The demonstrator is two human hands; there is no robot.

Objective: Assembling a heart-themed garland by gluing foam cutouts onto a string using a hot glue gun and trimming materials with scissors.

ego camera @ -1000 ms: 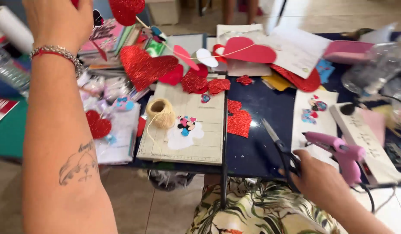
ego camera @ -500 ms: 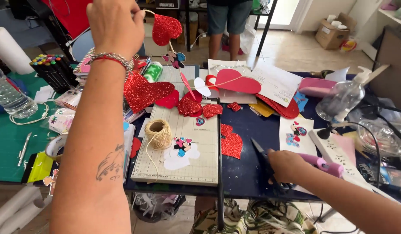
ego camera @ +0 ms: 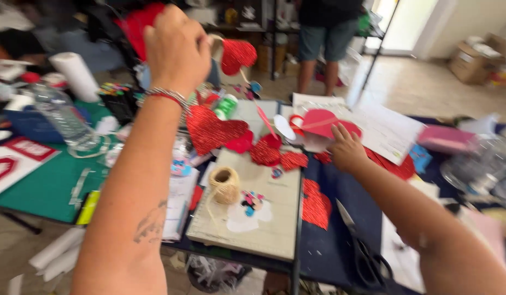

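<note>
Left hand (ego camera: 176,49) closed grip holds string, glitter heart (ego camera: 237,54) hanging just beside it

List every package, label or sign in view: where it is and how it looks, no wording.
Cardboard box: far right on the floor, brown, open flaps.
Red and white printed sheet: left edge on the green mat, rectangular.
Clear plastic bottle: left, upright on the mat; label too blurred.

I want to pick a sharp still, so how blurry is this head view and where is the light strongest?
Head view: motion blur smears the raised left hand, right hand and scissors; brightest, washed-out light comes through the doorway top right.
</note>
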